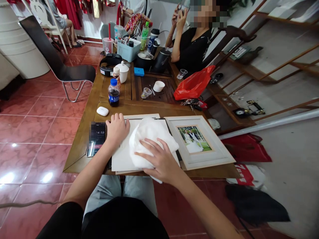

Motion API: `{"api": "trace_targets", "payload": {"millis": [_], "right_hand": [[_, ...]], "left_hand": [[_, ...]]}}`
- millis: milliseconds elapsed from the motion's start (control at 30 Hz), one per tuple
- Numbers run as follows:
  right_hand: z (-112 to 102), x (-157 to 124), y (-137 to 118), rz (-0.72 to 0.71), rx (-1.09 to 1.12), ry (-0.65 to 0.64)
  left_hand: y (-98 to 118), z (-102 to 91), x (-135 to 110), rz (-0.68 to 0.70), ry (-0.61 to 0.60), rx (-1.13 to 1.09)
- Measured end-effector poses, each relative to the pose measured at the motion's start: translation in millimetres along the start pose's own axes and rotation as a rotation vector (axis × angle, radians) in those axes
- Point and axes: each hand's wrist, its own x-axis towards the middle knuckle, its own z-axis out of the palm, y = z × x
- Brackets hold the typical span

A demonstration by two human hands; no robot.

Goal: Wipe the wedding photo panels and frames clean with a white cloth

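Observation:
A white picture frame lies flat on the wooden table in front of me. My left hand rests on its upper left corner, fingers curled over the edge, holding it down. My right hand presses a crumpled white cloth onto the frame's face, fingers spread flat on the cloth. A second white frame with a wedding photo lies just to the right.
A phone lies left of my left hand, with a white earbud case and a dark drink bottle beyond. A red plastic bag, cups and tea ware fill the far table. Another person sits at the far end. A black chair stands at the left.

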Motion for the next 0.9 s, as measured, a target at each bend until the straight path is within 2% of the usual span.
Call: {"api": "trace_targets", "payload": {"millis": [100,200,533,767,900], "right_hand": [[-1.7,-15.1,-14.8,-0.019,0.004,0.022],[-1.0,-16.9,-20.4,0.002,-0.013,0.043],[15.1,30.0,-16.7,0.245,-0.028,0.082],[8.2,13.0,-37.2,0.124,0.021,0.005],[6.6,-0.6,-55.5,0.097,0.023,0.013]], "left_hand": [[0.0,1.5,1.1,0.002,0.005,-0.005],[0.0,1.4,2.3,-0.001,0.003,-0.007],[-0.1,-4.5,1.3,0.028,-0.021,0.025],[0.7,-3.8,0.5,0.001,-0.008,0.007],[0.7,-2.3,0.6,0.004,0.000,0.002]]}}
